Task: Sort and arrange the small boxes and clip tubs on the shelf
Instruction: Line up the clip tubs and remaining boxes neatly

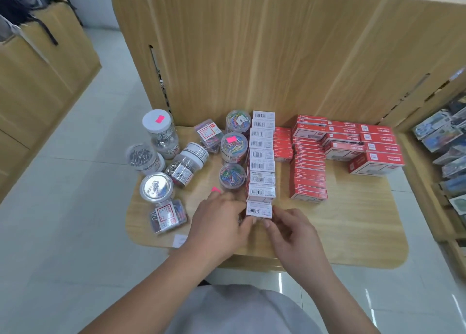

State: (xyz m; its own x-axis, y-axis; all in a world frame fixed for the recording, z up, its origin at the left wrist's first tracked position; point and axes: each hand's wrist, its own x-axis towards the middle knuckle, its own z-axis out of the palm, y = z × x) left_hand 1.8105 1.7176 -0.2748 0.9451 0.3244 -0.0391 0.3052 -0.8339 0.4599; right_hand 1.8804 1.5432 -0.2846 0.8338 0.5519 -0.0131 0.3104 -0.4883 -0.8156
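Observation:
A row of small white-topped boxes (262, 157) runs from the shelf's back panel toward me. Both hands pinch the nearest small box (259, 210) at the row's front end: my left hand (222, 222) from the left, my right hand (290, 235) from the right. Left of the row stand three clear tubs of coloured clips (233, 147). Further left, silver clip tubs (157, 132) stand or lie tipped, with two flat clear clip boxes (167, 217). Right of the row sit stacks of red boxes (309, 162).
The wooden shelf (353, 232) has a rounded front edge and an upright back panel. Larger red boxes (375, 162) are piled at the back right. A side rack of packaged goods (448, 142) stands to the right. Pale tiled floor lies below.

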